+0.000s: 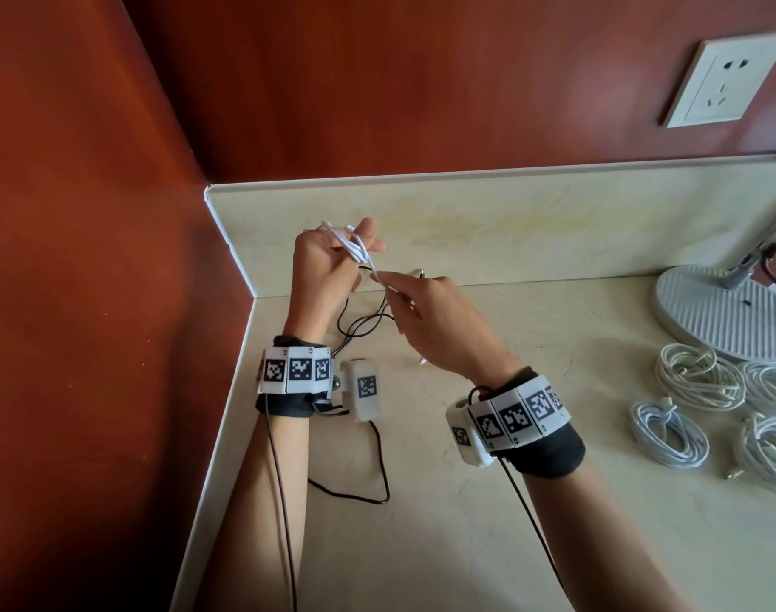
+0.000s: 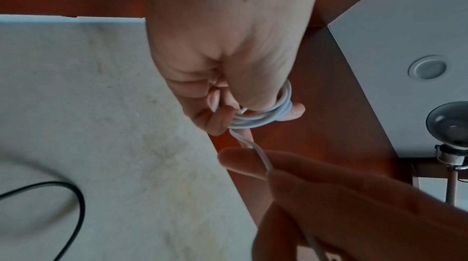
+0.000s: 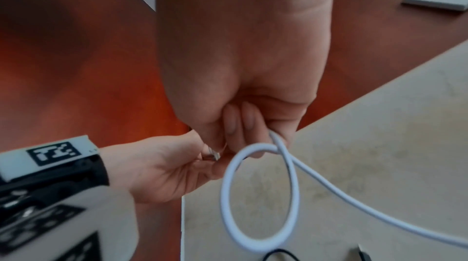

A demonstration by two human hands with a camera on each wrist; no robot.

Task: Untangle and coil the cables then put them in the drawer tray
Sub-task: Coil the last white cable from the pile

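A thin white cable (image 1: 353, 247) is wound in a small coil round the fingers and thumb of my left hand (image 1: 329, 262), raised above the counter's back left corner. The left wrist view shows the coil (image 2: 274, 114) looped over the thumb, with a strand running down to my right hand (image 2: 255, 165). My right hand (image 1: 404, 300) pinches that strand just below the coil. In the right wrist view the white cable (image 3: 283, 157) hangs from the pinch in a loose loop and trails off right. A black cable (image 1: 362, 322) lies tangled on the counter beneath the hands. No drawer tray is in view.
Several coiled white cables (image 1: 697, 377) lie on the beige counter (image 1: 465, 523) at the right, beside a round lamp base (image 1: 722, 311). Red-brown walls close in the left and back, with a socket (image 1: 726, 81) on the back wall.
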